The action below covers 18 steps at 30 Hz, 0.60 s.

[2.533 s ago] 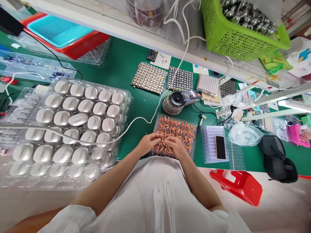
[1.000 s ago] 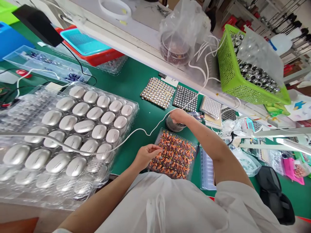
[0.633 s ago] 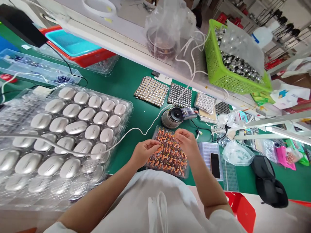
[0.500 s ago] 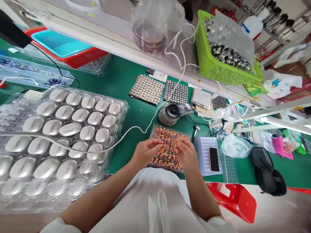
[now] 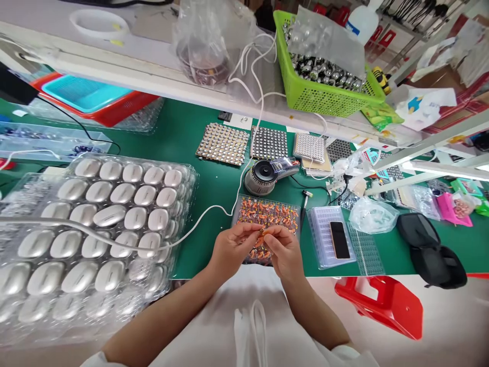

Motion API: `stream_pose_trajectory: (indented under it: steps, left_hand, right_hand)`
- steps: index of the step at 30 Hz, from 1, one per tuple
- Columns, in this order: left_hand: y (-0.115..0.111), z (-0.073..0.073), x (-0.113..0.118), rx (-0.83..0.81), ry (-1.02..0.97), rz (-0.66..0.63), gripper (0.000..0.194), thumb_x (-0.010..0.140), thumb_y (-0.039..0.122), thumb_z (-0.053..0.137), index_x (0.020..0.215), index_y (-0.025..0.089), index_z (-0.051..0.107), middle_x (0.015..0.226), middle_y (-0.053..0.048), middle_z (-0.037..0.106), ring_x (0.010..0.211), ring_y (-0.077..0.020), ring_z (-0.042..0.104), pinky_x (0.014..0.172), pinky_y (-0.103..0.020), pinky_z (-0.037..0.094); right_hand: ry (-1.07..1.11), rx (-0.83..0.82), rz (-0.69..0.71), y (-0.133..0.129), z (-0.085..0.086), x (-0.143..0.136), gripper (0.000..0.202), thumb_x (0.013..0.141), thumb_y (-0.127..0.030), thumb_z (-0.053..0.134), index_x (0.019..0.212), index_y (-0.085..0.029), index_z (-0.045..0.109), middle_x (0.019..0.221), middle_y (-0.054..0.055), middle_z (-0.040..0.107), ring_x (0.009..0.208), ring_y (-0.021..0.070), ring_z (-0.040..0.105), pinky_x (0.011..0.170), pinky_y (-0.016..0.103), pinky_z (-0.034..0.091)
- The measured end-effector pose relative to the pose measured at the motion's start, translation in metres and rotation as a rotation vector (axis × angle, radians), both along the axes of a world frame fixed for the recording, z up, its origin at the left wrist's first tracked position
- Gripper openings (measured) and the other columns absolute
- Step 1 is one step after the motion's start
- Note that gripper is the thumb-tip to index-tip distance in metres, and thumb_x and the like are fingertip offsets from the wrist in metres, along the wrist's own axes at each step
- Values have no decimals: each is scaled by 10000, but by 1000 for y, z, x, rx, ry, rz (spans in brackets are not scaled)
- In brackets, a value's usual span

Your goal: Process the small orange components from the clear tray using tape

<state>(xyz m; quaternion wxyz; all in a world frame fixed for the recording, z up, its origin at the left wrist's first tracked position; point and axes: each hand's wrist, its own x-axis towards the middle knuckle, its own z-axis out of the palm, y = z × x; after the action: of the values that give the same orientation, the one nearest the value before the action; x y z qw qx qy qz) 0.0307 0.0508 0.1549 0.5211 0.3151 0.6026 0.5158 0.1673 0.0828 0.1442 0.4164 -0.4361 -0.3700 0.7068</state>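
My left hand and my right hand meet fingertip to fingertip above a clear tray. Rows of small orange parts with dark and yellow bits fill that tray. Between the pinched fingers of both hands shows a small orange part, partly covered by the fingertips. Just beyond the tray stands a round grey device with a black top. A small hammer-shaped tool lies to the tray's right.
On the left, trays of silvery oval cases take up much of the green table. A white cable crosses over them. To the right lie a phone on a pale tray and a black case. A green basket stands on the shelf.
My hands have come together from slightly apart, so their fingertips now meet over the tray. The camera view has shifted a little.
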Motion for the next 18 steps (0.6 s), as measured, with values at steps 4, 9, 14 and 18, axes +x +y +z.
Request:
stream_pose_trajectory:
  steps: [4,9,14,18]
  left_hand:
    - [-4,-2,1,46,62,-13,198,762,289,648,910,185,729,855,-40,743,748,-182,699,685,-256,578]
    - [-7,-2,-1,65,103,-24,221,793,283,626,956,172,726,887,-47,745,760,-170,695,686,-243,571]
    - [-8,-5,-1,67,135,-34,223,809,274,619,983,184,726,916,-45,746,790,-170,695,698,-233,563]
    - [-9,-7,-1,69,120,-39,233,811,275,620,998,181,723,949,-50,743,835,-180,694,738,-241,561]
  right_hand:
    - [-42,22,-6,-1,-5,-3,116,739,-278,724,813,-211,665,728,-5,611,640,111,538,585,228,429]
    - [-63,40,-10,1,-8,-4,104,756,-268,711,810,-199,654,704,-15,604,604,98,531,545,211,408]
    - [-85,77,-22,2,-8,-6,69,773,-250,695,805,-203,655,695,-23,601,591,85,504,533,201,387]
    - [-108,104,-30,2,-8,-8,54,779,-243,683,800,-208,648,696,-26,606,604,89,513,546,202,398]
